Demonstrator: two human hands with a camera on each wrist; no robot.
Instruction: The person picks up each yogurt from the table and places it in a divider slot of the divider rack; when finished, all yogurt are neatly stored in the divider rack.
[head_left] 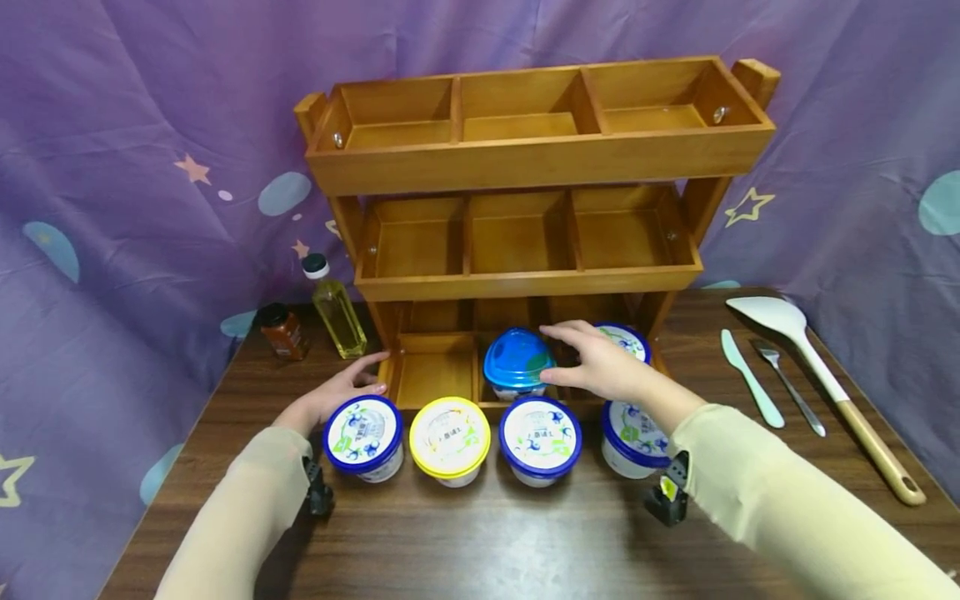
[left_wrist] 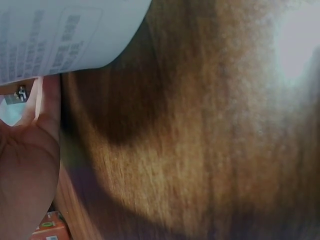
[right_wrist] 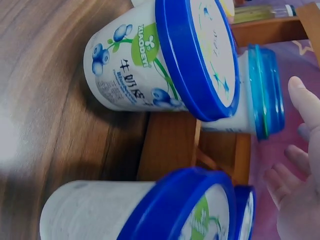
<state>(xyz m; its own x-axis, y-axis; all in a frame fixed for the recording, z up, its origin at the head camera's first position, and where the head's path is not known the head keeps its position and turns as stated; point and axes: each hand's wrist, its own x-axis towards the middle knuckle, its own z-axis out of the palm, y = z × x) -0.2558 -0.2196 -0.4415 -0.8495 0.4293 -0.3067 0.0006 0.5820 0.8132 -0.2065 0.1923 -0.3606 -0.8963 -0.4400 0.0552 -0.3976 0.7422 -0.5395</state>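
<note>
My right hand [head_left: 600, 364] hovers beside the shiny blue domed lid of a tub [head_left: 516, 360] in the middle bottom compartment of a wooden rack. The right wrist view shows a gap between my loosely bent fingers [right_wrist: 295, 162] and that tub's lid [right_wrist: 270, 92]. At the rack's lower left corner, my left hand [head_left: 337, 395] rests its extended fingers by the compartment wall [head_left: 435, 371]. Just in front of it stands a blue-lidded tub [head_left: 365, 435]. Another blue-lidded tub [head_left: 624, 340] sits in the right bottom compartment, partly hidden by my right hand.
Along the rack's front stand a yellow-lidded tub [head_left: 450, 437] and blue-lidded tubs [head_left: 540, 437] [head_left: 633, 437]. An oil bottle [head_left: 337, 315] and a red-brown jar [head_left: 283, 332] are at left. A knife [head_left: 750, 379], fork [head_left: 787, 387] and white ladle [head_left: 825, 367] lie at right.
</note>
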